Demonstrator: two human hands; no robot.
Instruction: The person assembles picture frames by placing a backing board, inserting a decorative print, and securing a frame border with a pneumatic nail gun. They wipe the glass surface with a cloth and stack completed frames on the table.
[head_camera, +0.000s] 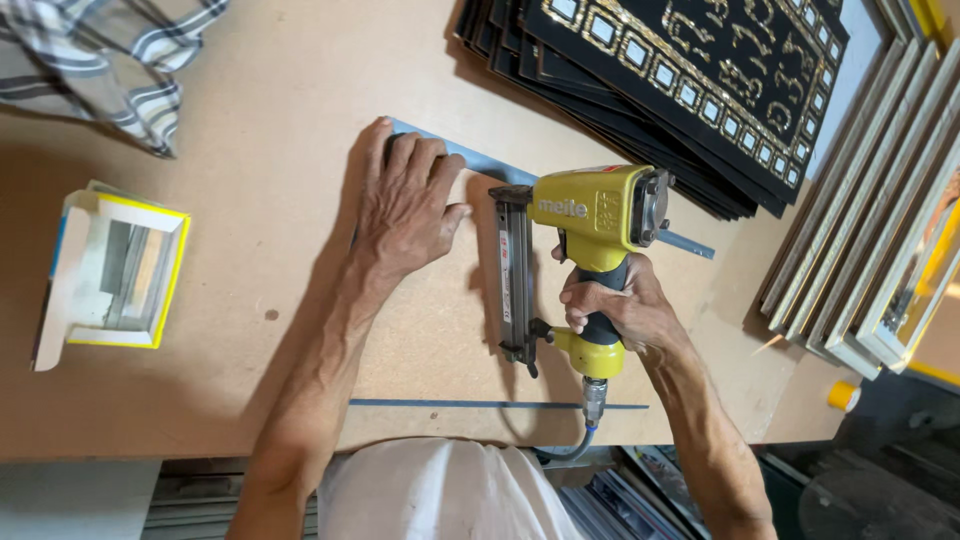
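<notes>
Pinning backing board flat with my left hand, palm spread, beside frame edge; right hand closed around yellow nailer, nose at edge.

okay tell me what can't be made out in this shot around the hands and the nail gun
Head view only:
- Nail gun nose: hidden beneath its own body.
- Board edge under the left hand: covered by the palm.
- Trigger: wrapped by the right hand.
- Air hose: drops below the table edge.

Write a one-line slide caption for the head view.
Right hand grips a yellow pneumatic stapler while left hand presses a fibreboard panel flat on the workbench.
</notes>
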